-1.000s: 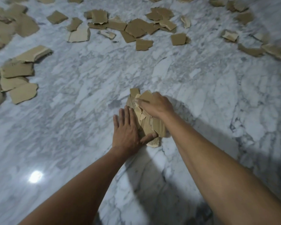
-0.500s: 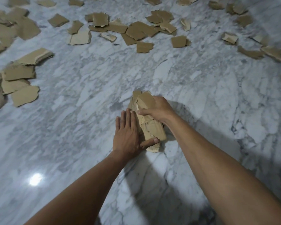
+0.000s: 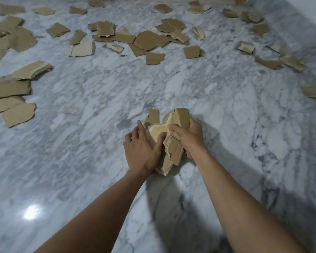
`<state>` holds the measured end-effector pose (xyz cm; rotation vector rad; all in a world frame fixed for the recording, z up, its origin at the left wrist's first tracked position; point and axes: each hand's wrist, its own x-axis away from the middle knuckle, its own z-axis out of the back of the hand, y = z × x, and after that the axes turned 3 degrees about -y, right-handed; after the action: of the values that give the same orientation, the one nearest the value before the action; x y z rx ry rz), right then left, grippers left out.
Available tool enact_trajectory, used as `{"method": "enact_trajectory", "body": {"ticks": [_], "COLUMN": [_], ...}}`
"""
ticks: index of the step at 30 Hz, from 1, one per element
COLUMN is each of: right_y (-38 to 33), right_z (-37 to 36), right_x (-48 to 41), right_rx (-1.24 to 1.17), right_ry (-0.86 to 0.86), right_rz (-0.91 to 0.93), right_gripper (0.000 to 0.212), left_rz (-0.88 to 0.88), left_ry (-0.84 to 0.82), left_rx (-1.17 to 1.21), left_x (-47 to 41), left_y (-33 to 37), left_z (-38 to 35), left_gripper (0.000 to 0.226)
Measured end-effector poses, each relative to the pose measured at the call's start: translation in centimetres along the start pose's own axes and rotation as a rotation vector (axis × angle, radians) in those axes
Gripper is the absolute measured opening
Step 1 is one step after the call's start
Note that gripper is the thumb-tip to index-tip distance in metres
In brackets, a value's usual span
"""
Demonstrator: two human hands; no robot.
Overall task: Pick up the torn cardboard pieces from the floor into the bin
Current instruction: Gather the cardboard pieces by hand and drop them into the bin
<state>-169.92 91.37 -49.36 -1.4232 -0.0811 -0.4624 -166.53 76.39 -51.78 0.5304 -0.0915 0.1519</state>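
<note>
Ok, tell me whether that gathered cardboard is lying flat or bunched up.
Bunched up: the cardboard bundle stands on edge, squeezed between left hand and right hand.

Glossy grey-veined white marble floor (image 3: 98, 143), bright light reflection (image 3: 31, 212)

We see a white marble floor (image 3: 217, 99) veined in grey, with a bright glare spot (image 3: 31, 212) on it near left.

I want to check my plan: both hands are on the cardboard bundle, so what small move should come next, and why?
Probably squeeze the bundle tighter and lift it off the floor. The left hand presses one side, the right hand grips the other, and its lower end looks to be on the marble. No bin shows.
</note>
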Motion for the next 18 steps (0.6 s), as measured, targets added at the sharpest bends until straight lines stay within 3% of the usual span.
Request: {"method": "enact_trajectory", "body": {"ticks": [2, 5, 8, 11, 13, 18], "right_y": [-0.3, -0.1, 0.5, 1.3, 2.0, 2.9], "right_z": [0.9, 2.2, 3.9, 6.0, 7.1, 7.3], "right_x": [-0.3, -0.7, -1.1, -1.7, -1.8, -1.6], "right_rx": [-0.017, -0.008, 0.051, 0.137, 0.167, 0.213], "right_ry": [0.058, 0.119, 0.176, 0.223, 0.246, 0.269], "right_rz": [0.008, 0.003, -0.009, -0.004, -0.012, 0.017], "right_gripper": [0.028, 0.032, 0.037, 0.045, 0.044, 0.043], "left_rz": [0.019, 0.035, -0.069, -0.311, -0.355, -0.315], "left_ry": [-0.048, -0.066, -0.029, -0.172, -0.289, -0.348], "left_rx": [0.097, 0.166, 0.135, -0.066, -0.235, -0.483], "left_x": [-0.9, -2.4, -2.5, -2.5, -3.0, -4.7], "left_y": [1.5, 1.9, 1.8, 2.1, 2.7, 5.2], "left_z": [0.1, -0.4, -0.1, 0.2, 0.0, 1.0], "left_gripper": [0.101, 0.083, 0.073, 0.105, 0.133, 0.139]}}
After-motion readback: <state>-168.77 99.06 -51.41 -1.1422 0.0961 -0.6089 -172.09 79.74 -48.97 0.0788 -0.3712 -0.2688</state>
